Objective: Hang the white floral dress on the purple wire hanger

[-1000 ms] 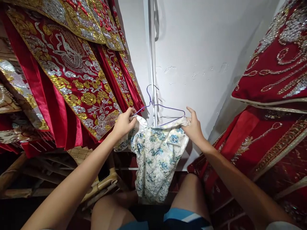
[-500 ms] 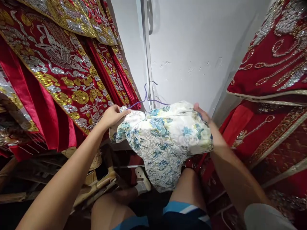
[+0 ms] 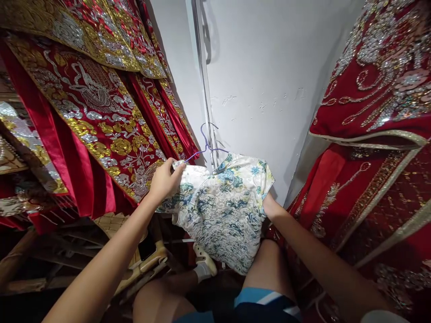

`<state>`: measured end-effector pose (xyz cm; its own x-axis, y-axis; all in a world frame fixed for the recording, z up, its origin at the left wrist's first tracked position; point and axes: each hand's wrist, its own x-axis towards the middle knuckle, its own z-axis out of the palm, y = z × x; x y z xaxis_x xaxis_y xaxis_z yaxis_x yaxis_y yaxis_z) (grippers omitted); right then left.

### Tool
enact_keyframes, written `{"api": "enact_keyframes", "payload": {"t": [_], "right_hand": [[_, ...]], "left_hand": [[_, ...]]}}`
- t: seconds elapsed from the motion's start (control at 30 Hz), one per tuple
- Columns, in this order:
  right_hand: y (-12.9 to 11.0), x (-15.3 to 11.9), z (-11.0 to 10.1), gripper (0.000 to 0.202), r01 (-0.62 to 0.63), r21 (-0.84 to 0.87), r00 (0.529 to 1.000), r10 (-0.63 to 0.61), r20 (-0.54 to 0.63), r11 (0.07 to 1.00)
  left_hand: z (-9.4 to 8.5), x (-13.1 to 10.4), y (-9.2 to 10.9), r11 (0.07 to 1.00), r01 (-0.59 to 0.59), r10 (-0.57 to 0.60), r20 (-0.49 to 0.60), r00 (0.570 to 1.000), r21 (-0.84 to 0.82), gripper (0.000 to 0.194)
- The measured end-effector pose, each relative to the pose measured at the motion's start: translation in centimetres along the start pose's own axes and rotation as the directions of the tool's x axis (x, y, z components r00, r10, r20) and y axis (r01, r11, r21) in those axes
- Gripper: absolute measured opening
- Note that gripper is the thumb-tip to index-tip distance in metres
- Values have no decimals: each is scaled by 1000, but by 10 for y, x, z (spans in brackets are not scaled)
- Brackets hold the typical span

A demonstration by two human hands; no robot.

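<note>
A short-sleeved white top (image 3: 225, 211) with blue and green flowers hangs in front of me, its lower part reaching my knees. A thin purple hanger (image 3: 206, 146) shows its hook and upper arms above the collar; the rest goes down into the top. At the left shoulder my left hand (image 3: 167, 179) pinches the cloth together with the hanger's end. My right hand (image 3: 268, 204) reaches in at the right sleeve, and only the wrist area shows. Its fingers are hidden by the cloth, so their hold cannot be made out.
Red robes (image 3: 111, 121) with gold and silver embroidery hang on the left; a beaded red garment (image 3: 373, 107) hangs on the right. Ahead stands a white wall (image 3: 256, 58) with a metal strip (image 3: 201, 67). Bamboo-like furniture (image 3: 151, 264) and a pale clog (image 3: 204, 259) are below.
My right hand has gone from gripping the right shoulder's outside to inside or behind the sleeve. That side of the top has drawn inward. My left hand keeps its pinch.
</note>
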<state>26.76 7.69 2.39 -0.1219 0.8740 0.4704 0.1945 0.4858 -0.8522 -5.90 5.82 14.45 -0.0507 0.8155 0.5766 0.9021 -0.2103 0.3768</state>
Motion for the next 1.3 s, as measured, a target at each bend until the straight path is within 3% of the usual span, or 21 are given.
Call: {"api": "enact_keyframes", "payload": {"t": [0.1, 0.2, 0.3, 0.5, 0.57, 0.63, 0.67, 0.73, 0.77, 0.8, 0.83, 0.9, 1.0, 1.1, 1.2, 1.3], "right_hand": [[-6, 12, -11, 82, -60, 150, 995, 70, -66, 987], [-20, 27, -28, 74, -49, 253, 988, 83, -128, 966], [-39, 42, -40, 69, 37, 220, 981, 6, -196, 975], [-93, 66, -26, 65, 87, 307, 989, -45, -141, 948], [-112, 58, -17, 63, 90, 354, 996, -77, -49, 931], [-128, 39, -10, 63, 63, 403, 977, -139, 163, 913], [-134, 28, -6, 64, 28, 420, 928, -180, 327, 907], [-136, 5, 3, 61, -38, 396, 757, -232, 610, 918], [-133, -3, 8, 56, -34, 353, 698, -231, 678, 935], [-127, -8, 13, 52, 0, 300, 694, -216, 687, 954], [-118, -10, 18, 49, 54, 240, 742, -200, 640, 969], [-97, -5, 27, 50, 165, 105, 871, -195, 451, 981], [-71, 9, 28, 50, 199, -35, 945, -183, 272, 979], [-66, 14, 12, 32, 140, -61, 965, -122, 233, 988], [-72, 3, -3, 30, 8, 80, 947, -33, 320, 997], [-71, -16, -4, 30, -272, 364, 892, 92, 442, 891]], "left_hand": [[3, -1, 3, 999, 12, -12, 18, 1000, 35, 37], [9, -2, 4, 1000, -12, 12, 21, 1000, 7, 33], [13, 0, 4, 999, -16, 16, 11, 1000, -40, 28], [16, 20, 6, 993, 10, -16, -54, 998, -120, 27], [19, 26, 7, 985, 15, -29, -82, 996, -170, 26], [25, 25, 9, 967, 8, -43, -134, 990, -255, 25], [29, 22, 12, 950, -3, -52, -169, 984, -313, 27], [37, 12, 20, 896, -33, -86, -247, 965, -442, 34], [40, 6, 26, 861, -52, -109, -283, 953, -507, 39], [42, 1, 33, 818, -70, -130, -303, 944, -571, 44], [43, -5, 42, 764, -83, -143, -294, 945, -640, 49], [41, -12, 63, 609, -58, -133, -174, 976, -791, 60], [31, -14, 94, 323, 112, -10, 115, 993, -940, 67], [20, -11, 110, 63, 300, 119, 305, 945, -952, 60], [16, -12, 112, -156, 388, 218, 351, 911, -908, 50], [21, -17, 110, -209, 502, 257, 448, 856, -839, 37]]}}
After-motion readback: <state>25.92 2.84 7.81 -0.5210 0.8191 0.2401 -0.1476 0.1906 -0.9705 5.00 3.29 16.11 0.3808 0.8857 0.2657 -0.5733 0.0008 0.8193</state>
